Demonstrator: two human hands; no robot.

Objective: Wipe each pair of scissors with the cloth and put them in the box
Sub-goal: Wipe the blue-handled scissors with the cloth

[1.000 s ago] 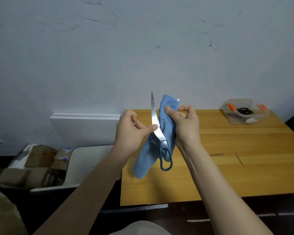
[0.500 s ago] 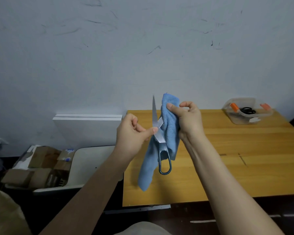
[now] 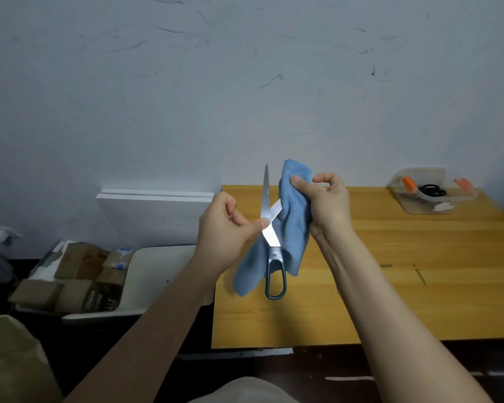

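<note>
- Silver-bladed scissors point(image 3: 269, 237) with a blue-grey loop handle are held in the air above the near-left part of the table, tips up, loop hanging down.
- The blades are apart: one long blade points straight up, and the other angles right into the cloth.
- Blue microfibre cloth point(image 3: 296, 225) is bunched around the angled blade. It touches that blade, and its loose end hangs down behind the handle loop.
- Left hand point(image 3: 221, 231) pinches the scissors at the pivot between thumb and forefinger, with the other fingers curled in.
- Right hand point(image 3: 329, 205) grips the cloth, thumb on top of the upper fold and fingers curled round it. It only touches the scissors through the cloth.
- Clear plastic box point(image 3: 419, 207) with orange latches sits on the far right corner of the table, well apart from the hands, with no lid on it.
- Black-handled scissors point(image 3: 433, 189) lie inside the box. Only the handle rings show clearly.
- Yellow wooden table point(image 3: 390, 286) stands against the wall, with both forearms reaching over its near edge.
- Scuffed pale grey wall point(image 3: 245, 82) is behind it.
- White flat boards point(image 3: 154, 196) lean on the wall just left of the table.
- Brown cardboard boxes point(image 3: 76, 271) are piled low on the left, beside a white rounded panel point(image 3: 160, 263).
</note>
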